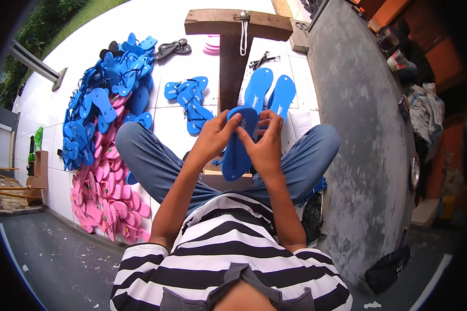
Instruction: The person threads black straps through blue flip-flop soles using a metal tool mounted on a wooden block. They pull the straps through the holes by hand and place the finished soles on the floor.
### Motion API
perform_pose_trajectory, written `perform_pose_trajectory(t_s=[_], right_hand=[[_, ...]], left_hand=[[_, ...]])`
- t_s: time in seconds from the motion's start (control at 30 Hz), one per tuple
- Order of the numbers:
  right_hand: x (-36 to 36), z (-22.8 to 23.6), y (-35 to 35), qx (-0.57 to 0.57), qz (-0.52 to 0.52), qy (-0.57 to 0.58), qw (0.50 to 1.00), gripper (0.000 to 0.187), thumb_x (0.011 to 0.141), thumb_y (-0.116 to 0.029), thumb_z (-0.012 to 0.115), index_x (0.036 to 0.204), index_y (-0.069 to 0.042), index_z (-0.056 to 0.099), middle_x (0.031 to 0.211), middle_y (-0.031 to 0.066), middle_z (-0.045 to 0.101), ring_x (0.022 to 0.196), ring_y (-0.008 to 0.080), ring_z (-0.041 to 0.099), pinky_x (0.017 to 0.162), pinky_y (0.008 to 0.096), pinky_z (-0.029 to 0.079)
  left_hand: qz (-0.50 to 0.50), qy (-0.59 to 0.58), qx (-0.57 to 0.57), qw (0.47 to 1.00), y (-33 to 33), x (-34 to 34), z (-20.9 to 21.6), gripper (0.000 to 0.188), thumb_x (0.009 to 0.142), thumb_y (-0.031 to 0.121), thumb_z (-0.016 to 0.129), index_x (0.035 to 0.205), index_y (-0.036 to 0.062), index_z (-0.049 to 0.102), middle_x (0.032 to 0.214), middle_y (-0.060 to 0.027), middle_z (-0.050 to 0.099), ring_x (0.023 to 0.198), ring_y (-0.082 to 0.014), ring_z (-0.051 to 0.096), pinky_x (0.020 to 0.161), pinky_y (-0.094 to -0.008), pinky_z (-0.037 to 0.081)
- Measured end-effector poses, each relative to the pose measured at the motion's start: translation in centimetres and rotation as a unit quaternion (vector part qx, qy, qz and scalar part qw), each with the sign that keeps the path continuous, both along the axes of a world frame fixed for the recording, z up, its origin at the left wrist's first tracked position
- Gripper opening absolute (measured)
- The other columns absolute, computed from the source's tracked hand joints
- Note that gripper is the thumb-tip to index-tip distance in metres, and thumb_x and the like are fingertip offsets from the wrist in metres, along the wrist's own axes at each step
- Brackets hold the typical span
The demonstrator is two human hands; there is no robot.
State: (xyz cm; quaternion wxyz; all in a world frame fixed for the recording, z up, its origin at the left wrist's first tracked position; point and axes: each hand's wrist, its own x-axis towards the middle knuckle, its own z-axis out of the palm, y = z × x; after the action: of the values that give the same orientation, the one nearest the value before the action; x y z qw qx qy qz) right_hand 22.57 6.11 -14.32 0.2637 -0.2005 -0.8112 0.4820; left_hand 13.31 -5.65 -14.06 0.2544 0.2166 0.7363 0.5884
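A blue flip-flop sole (236, 158) is held upright over my lap between both hands. My left hand (214, 136) is closed on its left edge near the top, thumb on its face. From the other side my right hand (265, 150) grips it, thumb pressed to the face and fingers curled at the edge. No strap shows on the face toward me; its far side is hidden. Just beyond my hands lie two strapless blue soles (258, 85), side by side. Finished-looking blue flip-flops with straps (194, 109) rest to their left.
A T-shaped wooden stand (233, 67) rises ahead, a white looped cord (243, 39) hanging on it. Black straps (263, 60) lie beside it. Heaps of blue flip-flops (104, 103) and pink flip-flops (106, 192) spread at left. A grey ledge (363, 129) runs along the right.
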Motion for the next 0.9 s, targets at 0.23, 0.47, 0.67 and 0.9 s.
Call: perform_pose_trajectory(t_s=[0.23, 0.47, 0.67, 0.9], right_hand=[[-1.0, -4.6, -1.6, 0.177, 0.147, -0.250, 0.940, 0.033, 0.086, -0.036, 0.069, 0.087, -0.004, 0.061, 0.080, 0.0144, 0.067, 0.073, 0.0345, 0.069, 0.065, 0.0444, 0.054], [-2.6, -7.2, -2.8, 0.161, 0.070, -0.054, 0.983, 0.026, 0.094, -0.025, 0.059, 0.079, -0.004, 0.059, 0.070, 0.0129, 0.062, 0.064, 0.0307, 0.064, 0.058, 0.0434, 0.048], [-0.5, -0.4, -1.3, -0.094, 0.195, -0.056, 0.975, 0.023, 0.097, -0.022, 0.060, 0.085, -0.002, 0.059, 0.076, 0.0080, 0.055, 0.060, 0.0180, 0.051, 0.057, 0.0318, 0.041], [-3.6, 4.1, 3.0, 0.110, 0.053, 0.143, 0.982, 0.033, 0.086, -0.006, 0.070, 0.118, -0.005, 0.061, 0.106, 0.0107, 0.061, 0.086, 0.0246, 0.061, 0.075, 0.0372, 0.051]], left_hand=[[0.048, 0.061, -0.149, 0.986, -0.2, -2.2, -3.8, 0.047, 0.098, 0.044, 0.055, 0.104, -0.0011, 0.066, 0.075, -0.0172, 0.066, 0.066, -0.0239, 0.066, 0.060, -0.0341, 0.049], [0.051, 0.168, -0.013, 0.984, -1.2, -4.9, -6.5, 0.032, 0.093, 0.031, 0.067, 0.100, -0.0006, 0.066, 0.080, -0.0117, 0.069, 0.069, -0.0157, 0.065, 0.061, -0.0303, 0.050], [0.073, 0.118, 0.085, 0.987, -0.8, -6.2, -1.4, 0.029, 0.094, 0.024, 0.068, 0.105, -0.0018, 0.061, 0.086, -0.0077, 0.068, 0.082, -0.0111, 0.064, 0.068, -0.0263, 0.052], [-0.090, 0.189, 0.271, 0.940, 0.7, -4.7, 4.2, 0.031, 0.090, 0.002, 0.065, 0.116, 0.0036, 0.048, 0.107, -0.0149, 0.063, 0.095, -0.0206, 0.062, 0.084, -0.0335, 0.049]])
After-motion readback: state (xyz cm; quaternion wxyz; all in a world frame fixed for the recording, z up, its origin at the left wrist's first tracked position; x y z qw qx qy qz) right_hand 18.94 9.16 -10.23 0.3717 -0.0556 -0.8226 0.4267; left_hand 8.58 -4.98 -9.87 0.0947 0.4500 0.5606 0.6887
